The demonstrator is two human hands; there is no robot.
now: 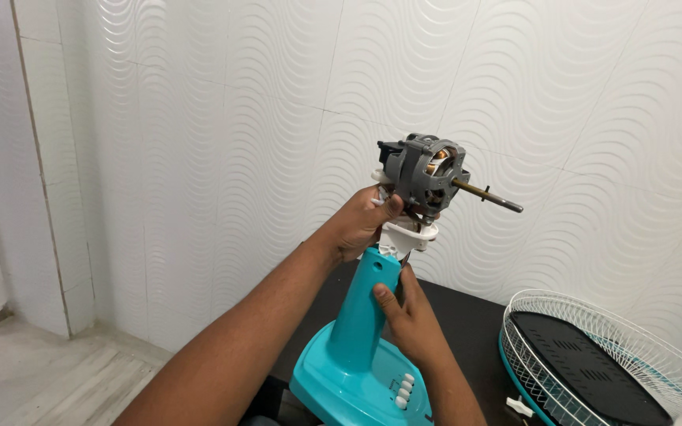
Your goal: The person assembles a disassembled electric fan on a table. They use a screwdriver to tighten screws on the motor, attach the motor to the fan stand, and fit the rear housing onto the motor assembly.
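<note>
Head view: bare grey fan motor (424,170) atop teal stand (365,304).

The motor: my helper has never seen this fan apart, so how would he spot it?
Find the teal fan stand on the dark table. At its top, by the left hand, sits the grey motor, the only bare metal part, with a shaft pointing right.

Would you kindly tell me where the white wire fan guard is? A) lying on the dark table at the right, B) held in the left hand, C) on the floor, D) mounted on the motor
A: the white wire fan guard lies on the dark table at the right, apart from the motor and both hands.
</note>
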